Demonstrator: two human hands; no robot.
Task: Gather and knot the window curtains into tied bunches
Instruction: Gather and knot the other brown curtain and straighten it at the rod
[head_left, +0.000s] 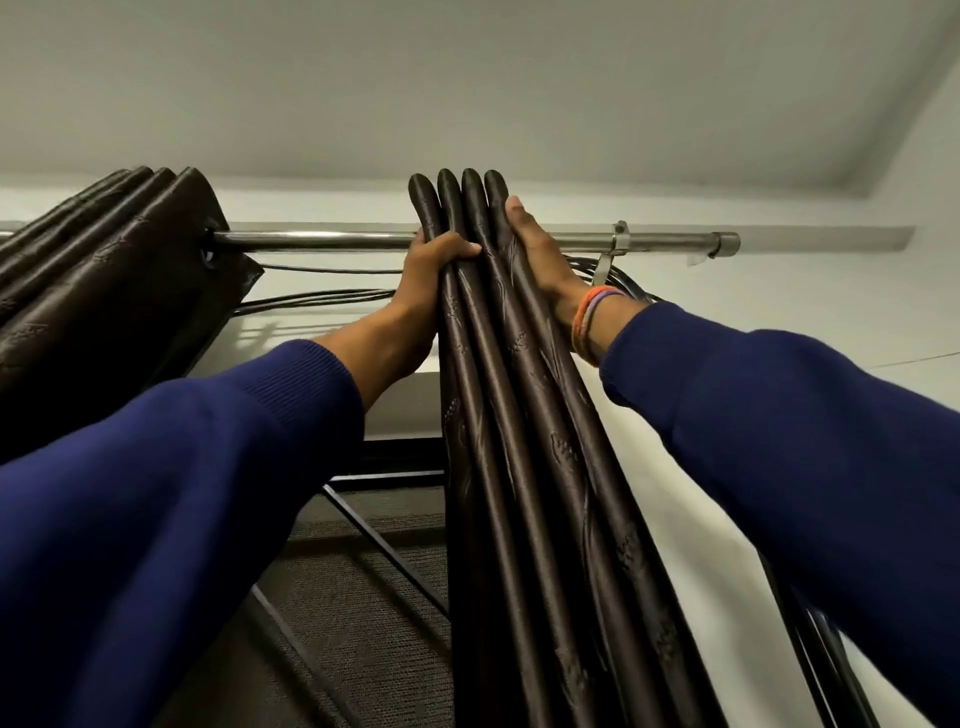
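At twelve o'clock I see the gathered curtain (498, 332) bunched on the rod (322, 240); my left hand (434, 270) curls its fingers round the folds, while my right hand (535, 249) presses flat, fingers straight, at one o'clock. A second curtain (104, 260) hangs at ten.

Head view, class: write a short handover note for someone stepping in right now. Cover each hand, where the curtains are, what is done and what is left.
Left hand: fingers curled round the left edge of the gathered curtain, just under the rod.
Right hand: flat, pressing the bunch's right side.
Second curtain: bunched at the rod's left end, untouched.
Done: the middle curtain's folds are squeezed together near the top.
Left: no knot shows on either curtain; both need tying.
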